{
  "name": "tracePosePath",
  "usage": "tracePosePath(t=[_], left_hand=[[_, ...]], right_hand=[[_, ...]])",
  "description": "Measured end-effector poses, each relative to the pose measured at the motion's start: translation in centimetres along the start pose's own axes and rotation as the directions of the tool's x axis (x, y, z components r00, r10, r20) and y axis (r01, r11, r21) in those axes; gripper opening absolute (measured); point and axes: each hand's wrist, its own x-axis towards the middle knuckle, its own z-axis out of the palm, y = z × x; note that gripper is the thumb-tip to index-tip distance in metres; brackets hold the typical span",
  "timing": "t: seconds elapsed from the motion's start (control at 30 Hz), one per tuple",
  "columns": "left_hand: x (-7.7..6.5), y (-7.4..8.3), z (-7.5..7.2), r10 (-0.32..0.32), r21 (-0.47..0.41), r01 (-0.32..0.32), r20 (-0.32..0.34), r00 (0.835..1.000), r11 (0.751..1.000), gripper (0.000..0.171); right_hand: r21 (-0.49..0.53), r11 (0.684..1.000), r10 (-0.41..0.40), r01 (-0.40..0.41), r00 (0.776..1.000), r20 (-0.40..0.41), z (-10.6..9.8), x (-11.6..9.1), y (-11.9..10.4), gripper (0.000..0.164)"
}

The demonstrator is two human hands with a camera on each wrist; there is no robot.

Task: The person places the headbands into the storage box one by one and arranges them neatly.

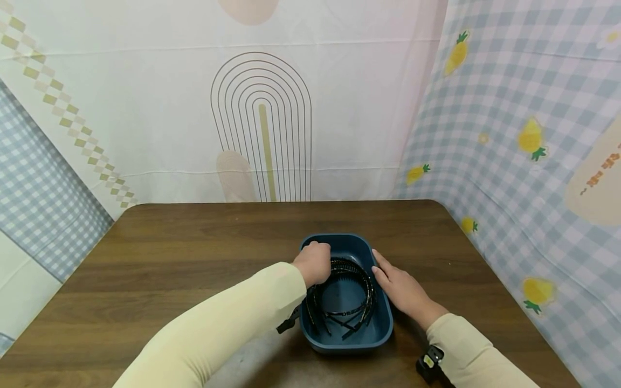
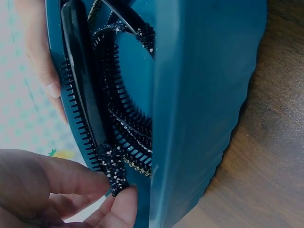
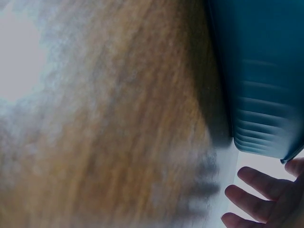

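Note:
A blue plastic bin (image 1: 346,346) on the table holds several black headbands (image 1: 371,295), lying in an overlapping ring. Toothed inner edges and glittering stones show on them in the left wrist view. My left hand (image 1: 314,264) reaches into the bin's left side. Between thumb and fingers, it pinches the stone-studded part of one black headband (image 2: 83,76), whose smooth end points away. My right hand (image 1: 405,291) rests against the bin's right rim, fingers extended. The right wrist view has that hand (image 3: 268,199) at the lower right, beside the bin's ribbed outer wall (image 3: 261,95).
The bin stands on a brown wood-grain table (image 1: 204,242), near its front. A white patterned cloth (image 1: 359,108) hangs behind the far edge. Blue checked cloth (image 1: 499,91) with pineapple prints covers the right side.

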Motion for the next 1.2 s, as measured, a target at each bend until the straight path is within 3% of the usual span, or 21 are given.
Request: tracePosePath(t=[0.23,0.3,0.4,0.53,0.6,0.7,0.8,1.0,1.2], left_hand=[[0.4,0.2,-0.6,0.004,-0.04,-0.005,-0.013,1.0,0.999,0.041],[0.5,0.4,-0.9,0.023,-0.042,-0.025,-0.026,0.999,0.999,0.035],[0.6,0.6,-1.3,0.061,-0.038,-0.062,-0.048,0.997,0.997,0.013],[0.5,0.5,-1.7,0.093,-0.084,-0.099,-0.071,0.993,0.992,0.044],[0.3,0.3,-1.9,0.091,-0.114,-0.101,-0.088,0.992,0.988,0.039],[0.0,-0.1,-2.0,0.076,-0.155,-0.093,-0.108,0.991,0.984,0.01],[-0.4,-0.8,-2.2,0.061,-0.188,-0.084,-0.129,0.99,0.978,0.028],[-0.6,-2.5,-2.5,0.054,-0.288,-0.102,-0.172,0.984,0.952,0.025],[-0.8,-4.3,-2.3,0.04,-0.454,-0.112,-0.165,0.985,0.884,0.027]], right_hand=[[0.003,1.0,0.006,-0.006,1.0,0.001,0.0,0.0,-0.1,0.059],[0.0,1.0,0.007,-0.007,1.0,0.002,0.0,0.0,-0.1,0.059],[-0.001,1.0,0.009,-0.009,1.0,-0.001,0.0,0.1,-0.2,0.058],[0.002,1.0,0.003,-0.003,1.0,-0.002,0.0,0.2,-0.2,0.059],[0.002,1.0,0.0,0.0,1.0,0.0,0.0,0.2,-0.2,0.06],[-0.007,1.0,-0.004,0.004,1.0,-0.002,0.1,0.1,-0.2,0.061],[-0.024,1.0,-0.011,0.011,1.0,-0.019,0.1,0.2,-0.2,0.062],[-0.036,0.999,-0.027,0.025,0.998,-0.058,0.2,0.4,-0.2,0.059],[-0.01,1.0,-0.017,0.016,0.996,-0.082,0.3,0.2,0.0,0.063]])
